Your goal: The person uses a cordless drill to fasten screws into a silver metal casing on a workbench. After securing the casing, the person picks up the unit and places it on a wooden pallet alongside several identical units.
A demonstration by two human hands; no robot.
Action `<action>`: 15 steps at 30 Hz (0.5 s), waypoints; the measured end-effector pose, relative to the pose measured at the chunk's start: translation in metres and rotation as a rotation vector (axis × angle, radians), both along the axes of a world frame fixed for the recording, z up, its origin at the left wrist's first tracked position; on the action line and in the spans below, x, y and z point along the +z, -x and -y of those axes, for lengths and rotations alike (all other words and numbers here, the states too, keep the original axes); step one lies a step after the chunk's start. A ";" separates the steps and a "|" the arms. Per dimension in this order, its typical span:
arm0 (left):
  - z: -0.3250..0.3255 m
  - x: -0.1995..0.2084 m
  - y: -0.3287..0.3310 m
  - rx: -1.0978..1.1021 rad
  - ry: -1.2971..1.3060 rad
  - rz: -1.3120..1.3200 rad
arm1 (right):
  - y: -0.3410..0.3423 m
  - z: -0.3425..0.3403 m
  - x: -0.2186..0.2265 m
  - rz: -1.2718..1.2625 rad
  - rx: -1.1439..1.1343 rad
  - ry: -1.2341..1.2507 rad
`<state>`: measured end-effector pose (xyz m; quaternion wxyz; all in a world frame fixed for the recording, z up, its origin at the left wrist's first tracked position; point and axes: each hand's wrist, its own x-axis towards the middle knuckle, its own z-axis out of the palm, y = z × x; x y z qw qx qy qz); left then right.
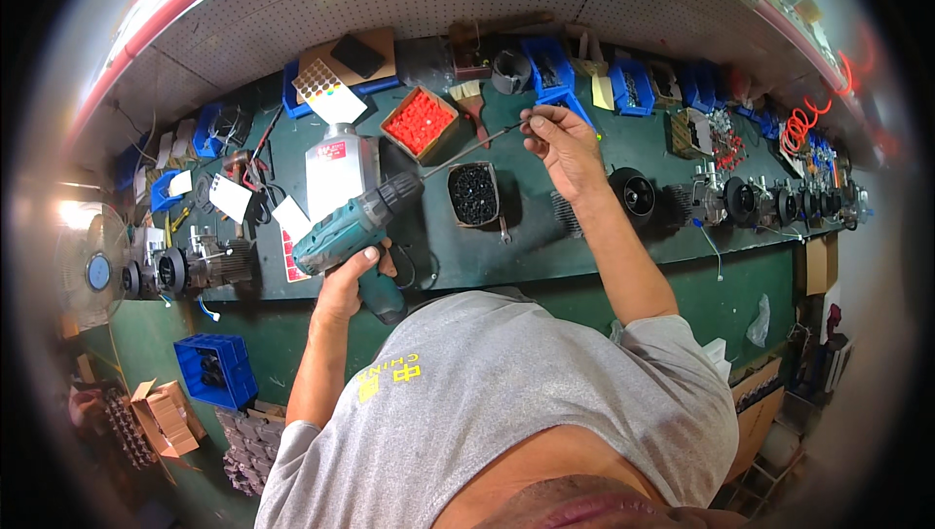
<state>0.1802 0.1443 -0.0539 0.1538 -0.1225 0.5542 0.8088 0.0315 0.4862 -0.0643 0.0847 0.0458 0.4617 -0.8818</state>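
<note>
Teal-and-black power drill sits left of centre in the frame, above the near edge of the green surface, its long thin bit slanting toward upper centre. Left hand: grip closed on the drill where the handle meets the body. Right hand, upper centre: grip narrow, fingertips pinched at the bit's far end; whether a small part is also held, cannot tell. Black parts lie in a box just below the bit, red parts above it. Handling, judged: body rigid, fairly heavy, best taken by the handle; bit stiff but slender, smooth, possibly slippery, best steadied lightly near its tip.
</note>
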 end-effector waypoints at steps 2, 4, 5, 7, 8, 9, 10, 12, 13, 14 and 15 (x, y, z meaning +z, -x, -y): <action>-0.002 0.000 0.000 -0.003 0.007 -0.003 | -0.001 0.002 -0.004 0.024 -0.014 0.051; -0.001 -0.003 0.002 -0.020 -0.030 -0.030 | -0.002 0.006 -0.006 0.043 -0.015 0.118; -0.001 -0.005 0.003 -0.028 -0.049 -0.043 | -0.003 0.009 -0.006 0.047 -0.027 0.147; -0.002 -0.006 0.004 -0.027 -0.060 -0.049 | -0.005 0.017 -0.005 0.052 -0.048 0.206; -0.003 -0.006 0.004 -0.025 -0.065 -0.052 | -0.006 0.019 -0.006 0.045 -0.068 0.231; -0.003 -0.006 0.004 -0.027 -0.068 -0.055 | -0.006 0.022 -0.008 0.038 -0.087 0.255; -0.004 -0.006 0.005 -0.028 -0.074 -0.059 | -0.005 0.024 -0.008 0.029 -0.107 0.277; -0.005 -0.006 0.006 -0.030 -0.078 -0.074 | -0.004 0.030 -0.008 0.025 -0.137 0.342; -0.006 -0.006 0.006 -0.030 -0.073 -0.084 | -0.003 0.032 -0.008 0.024 -0.152 0.376; -0.006 -0.006 0.006 -0.030 -0.069 -0.094 | -0.002 0.034 -0.008 0.023 -0.158 0.399; -0.007 -0.006 0.006 -0.030 -0.053 -0.109 | -0.002 0.036 -0.008 0.023 -0.165 0.423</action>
